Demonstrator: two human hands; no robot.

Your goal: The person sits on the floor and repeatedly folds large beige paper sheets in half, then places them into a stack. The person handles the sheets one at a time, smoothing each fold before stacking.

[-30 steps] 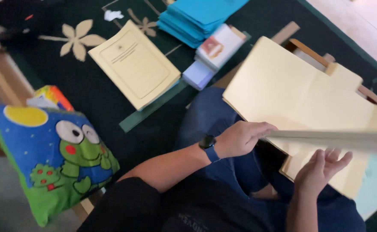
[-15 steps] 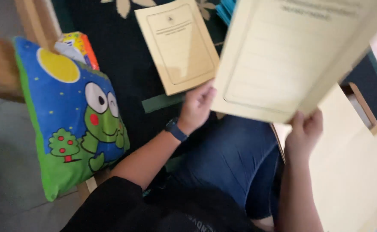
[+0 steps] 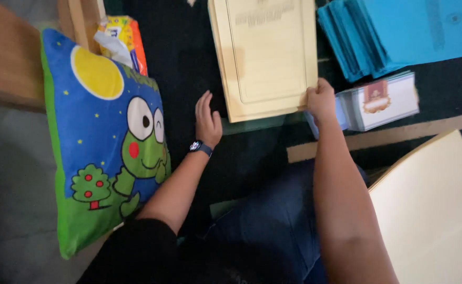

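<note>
While your right hand (image 3: 321, 99) pinches the near right corner of the cream folder stack (image 3: 265, 55), fingers closed on that corner, the stack lies flat on the dark green carpet (image 3: 189, 47), running off the far edge of view. Your left hand (image 3: 207, 120) is open, fingers together and straight, palm down on the carpet just beside the stack's near left corner; can't tell if it touches the stack. Dark watch (image 3: 200, 147) on your left wrist.

Right of the stack, near the far right: fanned pile of blue folders (image 3: 399, 34). Just nearer than that, a block of white cards with a red-and-gold emblem (image 3: 381, 100), touching or almost touching your right hand, can't tell which. A tan stripe (image 3: 388, 139) in the carpet runs under your right forearm.

Near right corner: another large cream folder (image 3: 430, 210), plain face up, well apart from the stack.

Left side: frog cushion (image 3: 102, 142), blue and green with a yellow moon, propped up at the carpet's left edge. Behind it, an orange-yellow packet (image 3: 123, 39) and a wooden furniture leg (image 3: 83, 21).

Your knees in blue jeans (image 3: 273, 231) sit between both arms, nearest to you.
</note>
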